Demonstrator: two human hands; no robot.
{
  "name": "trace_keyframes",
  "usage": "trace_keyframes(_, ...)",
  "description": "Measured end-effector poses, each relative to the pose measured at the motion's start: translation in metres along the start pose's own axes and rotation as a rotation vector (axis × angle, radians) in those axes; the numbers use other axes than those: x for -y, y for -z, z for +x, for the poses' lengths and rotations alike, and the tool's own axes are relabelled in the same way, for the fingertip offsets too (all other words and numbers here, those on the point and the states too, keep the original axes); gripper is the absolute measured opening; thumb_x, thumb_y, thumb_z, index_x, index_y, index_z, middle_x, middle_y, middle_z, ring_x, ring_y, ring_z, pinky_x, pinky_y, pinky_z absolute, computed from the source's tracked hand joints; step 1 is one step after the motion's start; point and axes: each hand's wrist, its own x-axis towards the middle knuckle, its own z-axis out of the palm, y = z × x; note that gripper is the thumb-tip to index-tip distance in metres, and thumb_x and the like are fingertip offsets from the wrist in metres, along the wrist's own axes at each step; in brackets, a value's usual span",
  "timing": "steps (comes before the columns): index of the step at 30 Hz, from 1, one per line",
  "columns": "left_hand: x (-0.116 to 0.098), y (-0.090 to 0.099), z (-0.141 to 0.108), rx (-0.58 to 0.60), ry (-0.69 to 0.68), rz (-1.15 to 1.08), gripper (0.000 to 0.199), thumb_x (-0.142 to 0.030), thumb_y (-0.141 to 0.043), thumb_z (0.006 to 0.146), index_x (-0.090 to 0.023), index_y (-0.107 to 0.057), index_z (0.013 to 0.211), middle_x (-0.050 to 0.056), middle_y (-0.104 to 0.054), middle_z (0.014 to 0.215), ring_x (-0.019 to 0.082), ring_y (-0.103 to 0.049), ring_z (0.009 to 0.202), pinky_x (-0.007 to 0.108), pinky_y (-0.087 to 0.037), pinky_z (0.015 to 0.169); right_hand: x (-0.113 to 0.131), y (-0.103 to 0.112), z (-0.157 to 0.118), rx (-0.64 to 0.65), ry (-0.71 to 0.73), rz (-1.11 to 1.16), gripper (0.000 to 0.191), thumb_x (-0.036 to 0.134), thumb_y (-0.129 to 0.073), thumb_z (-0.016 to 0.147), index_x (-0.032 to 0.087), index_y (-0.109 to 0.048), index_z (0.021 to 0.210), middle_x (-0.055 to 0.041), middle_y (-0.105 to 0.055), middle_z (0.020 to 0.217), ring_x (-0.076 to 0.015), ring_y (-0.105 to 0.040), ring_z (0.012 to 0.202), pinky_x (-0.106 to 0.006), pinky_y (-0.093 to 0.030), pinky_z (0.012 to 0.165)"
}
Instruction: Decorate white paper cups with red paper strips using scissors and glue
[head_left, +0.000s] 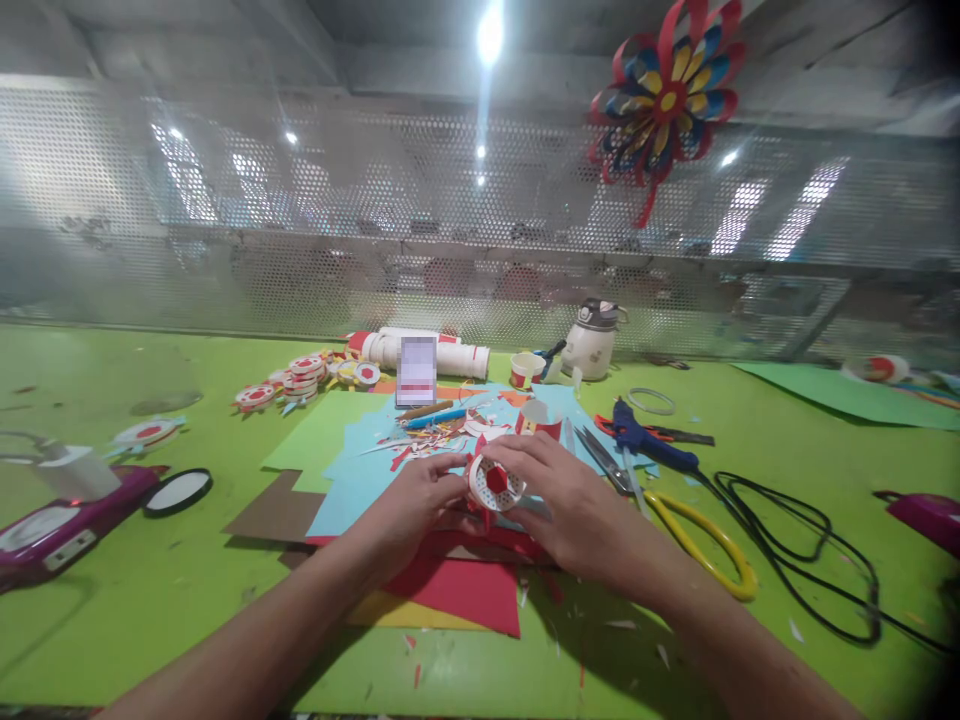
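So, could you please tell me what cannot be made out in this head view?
- Red-and-white paper disc: its edges are covered by the left hand and right hand.
- Card by the white tubes: face blurred.
- Purple device: cut off by the right edge.
- Stacked discs: pattern too small.

A blurred grey-violet patch (417, 371) is covering whatever is standing upright at centre frame, in front of the white tubes (427, 352). The right hand (581, 505) is hiding the right edge of the red-and-white paper disc (495, 483), and both forearms are running out of the bottom edge. At far right the magenta object (926, 518) is being cut off, and the corner is darkening.
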Motion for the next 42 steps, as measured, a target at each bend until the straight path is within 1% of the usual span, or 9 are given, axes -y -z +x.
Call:
trace_keyframes(4,-0.0016,-0.0015,0.0001,-0.029,0.023,-0.011,0.03,-0.025,-0.071,0.073,-0.013,-0.069,0.101,0.011,-0.071,0.087,0.016,-0.065,0.067,0.026,-0.052,0.059,-0.0016,-0.0018,0.0,-0.032,0.006,0.016,0.043,0.011,-0.054,0.087,0.02,-0.048,0.128,-0.0112,-0.055,0.128,-0.0248,-0.05,0.117,-0.047,-0.046,0.098)
trace_keyframes(8,-0.0011,-0.0014,0.0011,-0.03,0.035,-0.014,0.032,-0.028,-0.072,0.072,-0.014,-0.069,0.1,0.011,-0.072,0.086,0.016,-0.066,0.066,0.027,-0.052,0.059,-0.003,-0.004,-0.0002,-0.028,-0.005,0.034,0.046,0.012,-0.056,0.086,0.023,-0.046,0.13,-0.0108,-0.054,0.129,-0.0256,-0.05,0.118,-0.048,-0.046,0.097)
trace_keyframes(13,0.0024,0.001,0.0017,-0.009,0.001,0.005,0.028,-0.027,-0.07,0.074,-0.013,-0.069,0.098,0.011,-0.071,0.086,0.018,-0.065,0.072,0.027,-0.052,0.059,-0.0019,-0.0035,-0.0005,-0.026,-0.027,0.008,0.045,0.011,-0.054,0.087,0.018,-0.045,0.13,-0.0128,-0.054,0.13,-0.0266,-0.047,0.122,-0.051,-0.041,0.102)
trace_keyframes(18,0.0014,0.0003,0.0008,-0.004,0.009,0.016,0.025,-0.027,-0.068,0.074,-0.013,-0.07,0.095,0.01,-0.07,0.082,0.014,-0.06,0.063,0.027,-0.052,0.057,-0.0007,-0.002,-0.0002,-0.01,-0.027,0.005,0.044,0.011,-0.054,0.086,0.018,-0.046,0.129,-0.0131,-0.054,0.13,-0.0259,-0.047,0.123,-0.051,-0.039,0.105)
trace_keyframes(21,0.0002,-0.0004,0.0007,-0.009,0.017,0.014,0.024,-0.023,-0.067,0.075,-0.012,-0.069,0.096,0.01,-0.07,0.081,0.013,-0.06,0.062,0.026,-0.052,0.057,-0.0003,-0.0017,-0.0012,-0.004,-0.037,0.008,0.044,0.011,-0.054,0.087,0.018,-0.046,0.129,-0.0126,-0.054,0.13,-0.0253,-0.047,0.123,-0.05,-0.039,0.104)
trace_keyframes(24,0.0001,-0.0005,0.0007,-0.011,0.013,0.004,0.025,-0.022,-0.067,0.074,-0.012,-0.069,0.096,0.009,-0.069,0.079,0.014,-0.06,0.063,0.026,-0.052,0.057,0.0001,-0.0021,-0.0022,-0.02,-0.047,0.012,0.044,0.012,-0.054,0.087,0.019,-0.045,0.13,-0.0123,-0.051,0.131,-0.0242,-0.046,0.124,-0.046,-0.042,0.103)
trace_keyframes(28,0.0007,0.0,0.0008,-0.009,0.015,-0.003,0.026,-0.021,-0.066,0.074,-0.011,-0.068,0.098,0.01,-0.069,0.082,0.014,-0.06,0.063,0.026,-0.052,0.057,0.0003,-0.0028,-0.0024,-0.018,-0.063,0.018,0.045,0.011,-0.054,0.087,0.019,-0.045,0.13,-0.0124,-0.049,0.132,-0.0242,-0.045,0.123,-0.043,-0.043,0.101)
trace_keyframes(34,0.0015,0.0007,0.0029,-0.01,0.028,0.002,0.028,-0.021,-0.067,0.073,-0.01,-0.068,0.099,0.011,-0.07,0.081,0.014,-0.062,0.061,0.027,-0.051,0.057,0.0002,-0.0023,-0.0018,0.001,-0.066,0.028,0.048,0.008,-0.055,0.085,0.018,-0.045,0.13,-0.0123,-0.052,0.127,-0.024,-0.047,0.118,-0.043,-0.044,0.099)
trace_keyframes(42,0.0019,-0.0008,0.0031,-0.042,0.06,0.016,0.036,-0.026,-0.07,0.074,-0.01,-0.066,0.106,0.015,-0.071,0.09,0.015,-0.064,0.063,0.027,-0.053,0.058,0.0022,-0.0023,-0.0006,0.017,-0.083,0.03,0.045,0.013,-0.054,0.088,0.018,-0.044,0.132,-0.0128,-0.054,0.126,-0.026,-0.048,0.116,-0.045,-0.043,0.098)
